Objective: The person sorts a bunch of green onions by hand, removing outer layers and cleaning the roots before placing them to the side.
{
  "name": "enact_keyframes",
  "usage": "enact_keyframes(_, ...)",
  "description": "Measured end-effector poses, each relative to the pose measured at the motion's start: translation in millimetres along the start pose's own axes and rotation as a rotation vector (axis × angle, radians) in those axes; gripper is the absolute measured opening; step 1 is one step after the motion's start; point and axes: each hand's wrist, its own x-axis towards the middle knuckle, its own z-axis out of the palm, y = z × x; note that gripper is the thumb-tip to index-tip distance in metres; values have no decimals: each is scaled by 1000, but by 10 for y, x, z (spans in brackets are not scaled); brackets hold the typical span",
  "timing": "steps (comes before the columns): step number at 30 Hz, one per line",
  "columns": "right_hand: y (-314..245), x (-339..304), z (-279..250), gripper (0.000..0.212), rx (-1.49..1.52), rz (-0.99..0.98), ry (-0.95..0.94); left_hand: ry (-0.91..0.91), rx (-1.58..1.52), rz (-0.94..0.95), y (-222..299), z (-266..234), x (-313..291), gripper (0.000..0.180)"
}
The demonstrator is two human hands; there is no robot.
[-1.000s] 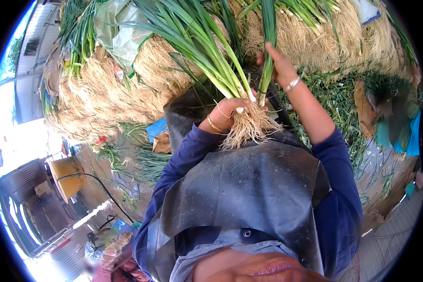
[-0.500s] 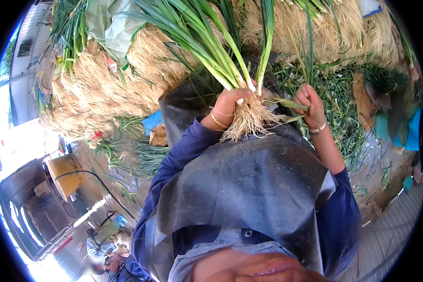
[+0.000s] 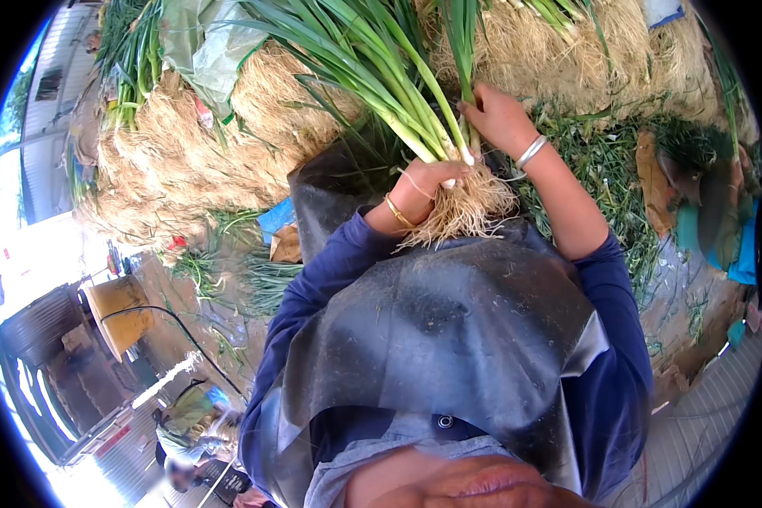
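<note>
Bunching step: your left hand (image 3: 427, 182) clamps onions (image 3: 381, 93) above roots (image 3: 465, 207); right hand (image 3: 499, 118) pinches one stalk (image 3: 465, 51). Next: tuck it in snugly.

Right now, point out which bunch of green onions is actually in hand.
The bunch of green onions over the dark apron: the left hand grips it above its roots; the other bunches lie untouched on the heaps behind.

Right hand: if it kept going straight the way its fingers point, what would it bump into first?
The right hand already grips a green onion stalk; pushed further, it would probably meet the onion bunch.
</note>
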Motion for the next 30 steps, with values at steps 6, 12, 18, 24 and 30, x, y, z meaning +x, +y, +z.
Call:
enact_keyframes(6, -34, -459, 17, 23, -40, -103, 62, 53, -83, -114, -69, -76, -26, 24)
enact_keyframes(12, 564, -1236, -268, 30, 1080, 225, 48, -37, -252, -153, -154, -209, 48, 46)
enact_keyframes(18, 2168, -1380, -195, 18, -502, 124, -509, -333, -274, -6, 10, -146, 22, 64)
enact_keyframes(24, 1225, 357, -814, 31, -724, -167, 444, -71, -280, 149, -6, -112, -4, 64)
enact_keyframes(30, 923, 1011, -1097, 35, -674, 294, -67, -215, -420, -41, -105, -339, 110, 60)
